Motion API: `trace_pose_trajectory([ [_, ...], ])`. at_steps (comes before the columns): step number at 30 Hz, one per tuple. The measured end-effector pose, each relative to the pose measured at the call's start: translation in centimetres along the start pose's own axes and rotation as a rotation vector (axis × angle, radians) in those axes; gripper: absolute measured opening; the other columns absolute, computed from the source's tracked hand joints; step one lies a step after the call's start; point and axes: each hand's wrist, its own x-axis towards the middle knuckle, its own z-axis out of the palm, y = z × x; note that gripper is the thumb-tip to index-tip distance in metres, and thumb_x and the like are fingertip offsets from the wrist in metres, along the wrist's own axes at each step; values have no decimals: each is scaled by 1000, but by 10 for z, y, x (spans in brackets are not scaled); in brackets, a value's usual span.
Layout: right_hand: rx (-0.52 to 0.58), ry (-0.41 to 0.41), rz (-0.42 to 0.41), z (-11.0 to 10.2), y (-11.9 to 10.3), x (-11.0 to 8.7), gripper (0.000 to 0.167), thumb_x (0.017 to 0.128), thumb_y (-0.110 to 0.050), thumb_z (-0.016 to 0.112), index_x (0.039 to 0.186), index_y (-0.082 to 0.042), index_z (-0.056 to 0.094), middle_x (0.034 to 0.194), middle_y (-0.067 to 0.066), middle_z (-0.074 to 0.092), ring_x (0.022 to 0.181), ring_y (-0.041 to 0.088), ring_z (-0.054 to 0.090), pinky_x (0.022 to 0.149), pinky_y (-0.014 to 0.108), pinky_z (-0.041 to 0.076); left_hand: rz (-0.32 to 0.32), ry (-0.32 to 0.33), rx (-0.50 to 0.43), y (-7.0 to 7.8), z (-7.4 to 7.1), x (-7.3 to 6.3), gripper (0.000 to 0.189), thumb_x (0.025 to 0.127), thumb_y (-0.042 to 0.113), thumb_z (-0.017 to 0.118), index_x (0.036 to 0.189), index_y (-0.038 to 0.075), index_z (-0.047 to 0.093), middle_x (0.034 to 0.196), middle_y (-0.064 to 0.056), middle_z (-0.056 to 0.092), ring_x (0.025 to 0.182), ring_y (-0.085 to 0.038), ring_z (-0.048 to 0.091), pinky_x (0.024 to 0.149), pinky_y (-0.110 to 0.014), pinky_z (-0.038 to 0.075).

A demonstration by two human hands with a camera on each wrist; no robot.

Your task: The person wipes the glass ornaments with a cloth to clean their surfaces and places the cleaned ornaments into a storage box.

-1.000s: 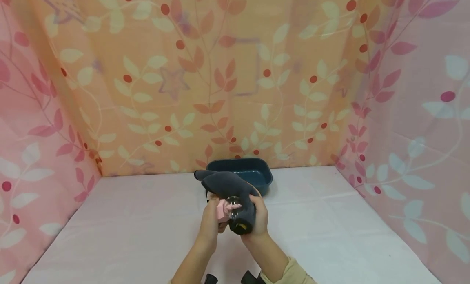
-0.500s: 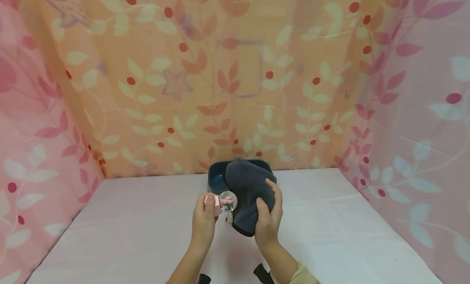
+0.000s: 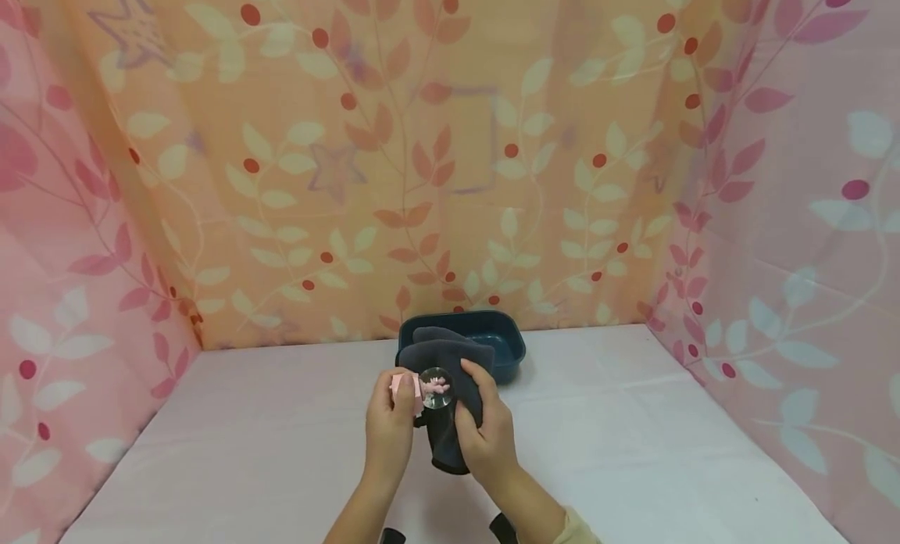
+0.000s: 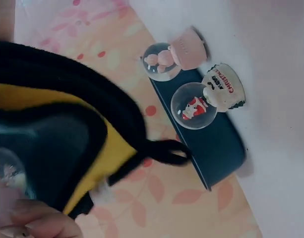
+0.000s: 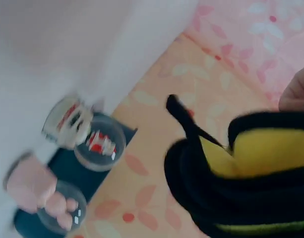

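Observation:
My left hand (image 3: 389, 427) grips a snow globe (image 3: 437, 388) by its pink base; a pink figure shows inside the clear dome. My right hand (image 3: 488, 431) holds a dark grey mitt (image 3: 444, 350) with thumb and fingers on its side. The dome lies against the mitt, or just in front of it. In the left wrist view the mitt (image 4: 97, 89) shows black trim, a hanging loop and yellow lining at its opening. Fingers of the left hand (image 4: 42, 220) appear at the lower left there, by the held snow globe (image 4: 8, 171).
A dark blue-green tray (image 3: 508, 348) stands at the back of the white table (image 3: 281, 434), against a floral curtain (image 3: 394, 137). Two more snow globes stand before it: one pink-based (image 4: 187, 48), one white with Christmas lettering (image 4: 223, 88). The head view hides both.
The mitt swung right, away from the snow globe, half a second ago. Now it is back to the left and lower beside the dome, and the right hand moved left with it.

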Motion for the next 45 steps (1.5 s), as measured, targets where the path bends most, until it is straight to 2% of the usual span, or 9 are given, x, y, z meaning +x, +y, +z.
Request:
trace_pose_trajectory([
  [4,-38,1,-249,-2,-1,4,54,70,13,50,123,3,55,110,21,62,88,26,58,78,30,50,-61,-26,128,0,0,-2,25,100,26,53,108,3,58,83,-5,57,71,-16,52,60,-29,42],
  [8,-141,-51,-441,-3,-5,6,49,72,3,49,119,2,59,107,17,66,99,32,61,78,53,49,-111,-28,172,-1,3,-7,29,103,30,46,113,6,58,98,-9,66,85,-22,62,68,-36,47],
  [12,-224,-84,-461,-2,-9,2,45,76,-2,49,119,-1,60,102,10,69,103,33,62,74,65,46,-162,-29,146,-1,6,-14,35,105,32,39,118,4,55,109,-14,66,97,-29,63,74,-41,48],
  [19,-199,-27,-393,4,-7,3,47,72,1,50,117,-1,61,96,6,69,97,29,62,78,54,46,-134,-60,111,-1,7,-19,34,104,30,44,121,2,52,107,-15,68,94,-27,66,71,-39,48],
  [25,-96,-7,-161,9,-7,11,45,73,6,51,115,-4,62,101,10,67,86,25,62,74,37,50,-50,-87,124,-5,6,-17,29,103,27,48,117,2,52,104,-13,66,92,-22,68,72,-29,52],
  [30,202,-92,330,6,-9,25,43,83,6,47,122,-7,59,116,12,63,87,22,60,71,31,52,-3,-84,45,-8,3,-9,25,104,22,45,113,-1,49,98,-10,58,82,-16,61,70,-26,51],
  [36,547,-168,870,-3,-5,29,43,90,-5,41,132,-2,50,130,16,51,103,23,56,85,32,47,-151,-49,-122,0,2,-5,36,106,32,34,116,-2,42,77,-6,45,59,-13,40,52,-22,38],
  [41,556,-92,947,-9,-1,24,45,92,-6,40,137,-4,46,135,16,47,107,23,55,87,32,46,-249,-30,-102,4,1,-1,44,106,39,33,125,0,34,77,-5,44,59,-13,41,53,-22,39],
  [45,471,33,769,-12,-1,24,45,94,-5,40,138,-8,44,140,12,40,112,26,51,90,32,45,-257,-40,-114,2,0,-1,43,106,36,35,129,0,31,83,-5,45,57,-12,42,52,-22,38],
])
